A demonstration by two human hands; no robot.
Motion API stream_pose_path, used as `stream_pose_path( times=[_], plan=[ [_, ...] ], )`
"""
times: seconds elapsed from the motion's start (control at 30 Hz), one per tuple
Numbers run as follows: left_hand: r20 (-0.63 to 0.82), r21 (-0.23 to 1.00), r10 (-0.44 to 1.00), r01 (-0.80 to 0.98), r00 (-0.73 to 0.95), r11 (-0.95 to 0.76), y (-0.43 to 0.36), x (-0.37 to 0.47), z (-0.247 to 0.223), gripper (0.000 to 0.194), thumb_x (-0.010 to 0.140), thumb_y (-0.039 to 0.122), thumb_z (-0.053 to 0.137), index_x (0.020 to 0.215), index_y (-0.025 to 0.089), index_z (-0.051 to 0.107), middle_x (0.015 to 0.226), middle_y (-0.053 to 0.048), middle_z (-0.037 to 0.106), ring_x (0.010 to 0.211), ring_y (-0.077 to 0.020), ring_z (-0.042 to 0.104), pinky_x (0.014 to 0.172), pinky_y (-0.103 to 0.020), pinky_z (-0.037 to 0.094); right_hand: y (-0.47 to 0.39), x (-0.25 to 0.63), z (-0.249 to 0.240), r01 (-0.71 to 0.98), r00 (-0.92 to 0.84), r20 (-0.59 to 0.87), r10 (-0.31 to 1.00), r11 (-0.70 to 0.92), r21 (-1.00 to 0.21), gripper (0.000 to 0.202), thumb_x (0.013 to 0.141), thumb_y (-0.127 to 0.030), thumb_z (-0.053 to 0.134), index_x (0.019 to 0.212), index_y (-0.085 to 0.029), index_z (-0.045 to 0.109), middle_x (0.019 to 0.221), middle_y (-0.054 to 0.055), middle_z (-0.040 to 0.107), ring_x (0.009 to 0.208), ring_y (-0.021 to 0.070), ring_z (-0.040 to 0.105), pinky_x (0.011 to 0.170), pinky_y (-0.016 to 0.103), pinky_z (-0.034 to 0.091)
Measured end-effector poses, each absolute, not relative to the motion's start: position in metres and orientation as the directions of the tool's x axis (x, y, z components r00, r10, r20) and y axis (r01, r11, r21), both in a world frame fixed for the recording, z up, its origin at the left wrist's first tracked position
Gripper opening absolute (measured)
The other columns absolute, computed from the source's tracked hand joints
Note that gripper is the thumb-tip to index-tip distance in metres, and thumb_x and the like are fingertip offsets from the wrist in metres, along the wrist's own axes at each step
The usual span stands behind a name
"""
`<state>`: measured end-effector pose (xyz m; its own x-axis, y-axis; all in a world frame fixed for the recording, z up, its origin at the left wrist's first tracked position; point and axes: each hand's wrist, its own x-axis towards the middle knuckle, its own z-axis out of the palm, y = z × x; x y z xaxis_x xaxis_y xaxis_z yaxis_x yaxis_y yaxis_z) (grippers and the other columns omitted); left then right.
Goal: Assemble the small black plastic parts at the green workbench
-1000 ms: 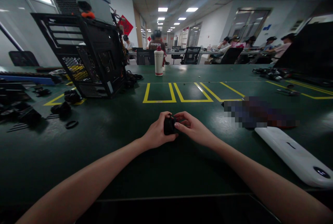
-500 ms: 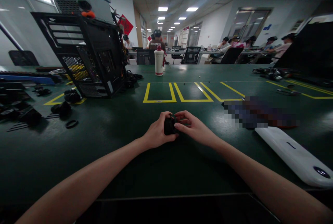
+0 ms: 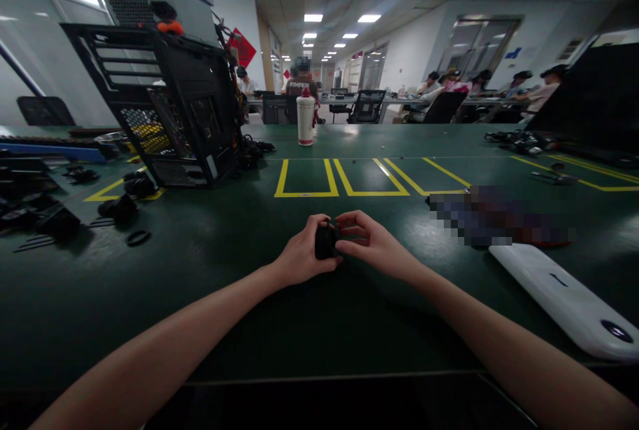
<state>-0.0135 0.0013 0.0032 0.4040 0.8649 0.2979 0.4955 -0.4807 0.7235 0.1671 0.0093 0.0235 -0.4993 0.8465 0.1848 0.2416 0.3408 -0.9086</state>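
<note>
A small black rounded object (image 3: 325, 241) is between my hands, low over the near middle of the green table. My left hand (image 3: 302, 258) wraps round its left side, fingers over the top and thumb underneath, closed on it. From the right, my right hand (image 3: 372, 243) cups the object's edge with curved fingers, thumb and fingertips at its right side. The object is too dark to tell its exact kind. Off to the left, a black ring (image 3: 138, 238) lies flat beside several black parts (image 3: 118, 209) with thin prongs.
A black open computer case (image 3: 184, 110) stands at the left. White bottle (image 3: 305, 121) at the back, yellow tape outlines (image 3: 305, 194) in the middle. To the right lie a white slab-shaped device (image 3: 554, 290), a blurred-out item (image 3: 499, 214) and black cables (image 3: 524, 142). People sit farther back.
My right thumb and fingers have shifted slightly along the black object's right side. My left hand keeps its hold, and the things on the table stay put.
</note>
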Motion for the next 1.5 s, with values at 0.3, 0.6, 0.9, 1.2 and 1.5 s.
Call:
stream_pose_path(
  times=[0.3, 0.6, 0.9, 1.2, 1.5],
  plan=[
    [0.306, 0.7, 0.864, 0.521, 0.399, -0.489, 0.0021, -0.014, 0.0014, 0.063, 0.065, 0.033, 0.065, 0.117, 0.023, 0.029, 0.112, -0.007, 0.047, 0.096, -0.0244, 0.053, 0.081, -0.04, 0.044, 0.012, 0.1668, 0.0211, 0.294, -0.507, 0.143, 0.85, 0.326, -0.898, 0.023, 0.078, -0.03, 0.054, 0.097, -0.019, 0.05, 0.097, 0.004, 0.056, 0.084, 0.0155, 0.058, 0.075, 0.034, 0.05],
    [0.319, 0.695, 0.86, 0.519, 0.398, -0.497, 0.0023, -0.013, 0.0009, 0.064, 0.065, 0.031, 0.065, 0.117, 0.022, 0.029, 0.11, -0.008, 0.049, 0.094, -0.0238, 0.054, 0.08, -0.039, 0.045, 0.0102, 0.1678, 0.0214, 0.264, -0.506, 0.157, 0.848, 0.325, -0.908, 0.041, 0.072, -0.031, 0.062, 0.107, -0.02, 0.045, 0.109, 0.007, 0.051, 0.095, 0.0179, 0.056, 0.081, 0.035, 0.049],
    [0.318, 0.701, 0.858, 0.51, 0.403, -0.499, 0.0007, -0.014, 0.0032, 0.063, 0.065, 0.032, 0.065, 0.117, 0.023, 0.03, 0.11, -0.007, 0.047, 0.091, -0.0228, 0.055, 0.077, -0.037, 0.046, 0.0099, 0.1691, 0.0231, 0.255, -0.557, 0.175, 0.812, 0.368, -0.894, 0.03, 0.075, -0.024, 0.058, 0.103, -0.021, 0.048, 0.103, 0.004, 0.054, 0.092, 0.0165, 0.056, 0.081, 0.036, 0.049],
    [0.315, 0.706, 0.855, 0.501, 0.411, -0.501, 0.0019, -0.0137, 0.0025, 0.064, 0.064, 0.032, 0.065, 0.117, 0.022, 0.03, 0.11, -0.007, 0.047, 0.092, -0.0223, 0.054, 0.077, -0.037, 0.046, 0.0106, 0.1663, 0.0216, 0.32, -0.47, 0.13, 0.873, 0.306, -0.896, 0.037, 0.076, -0.034, 0.057, 0.109, -0.019, 0.045, 0.107, 0.008, 0.051, 0.094, 0.0185, 0.056, 0.079, 0.038, 0.049],
    [0.333, 0.678, 0.841, 0.512, 0.426, -0.528, 0.0018, -0.0143, 0.0021, 0.062, 0.066, 0.031, 0.063, 0.116, 0.022, 0.028, 0.109, -0.006, 0.047, 0.09, -0.0214, 0.054, 0.077, -0.035, 0.045, 0.0097, 0.1695, 0.026, 0.242, -0.558, 0.162, 0.814, 0.346, -0.906, 0.031, 0.073, -0.021, 0.059, 0.103, -0.021, 0.049, 0.104, 0.004, 0.053, 0.094, 0.0171, 0.055, 0.082, 0.037, 0.048]
  ],
)
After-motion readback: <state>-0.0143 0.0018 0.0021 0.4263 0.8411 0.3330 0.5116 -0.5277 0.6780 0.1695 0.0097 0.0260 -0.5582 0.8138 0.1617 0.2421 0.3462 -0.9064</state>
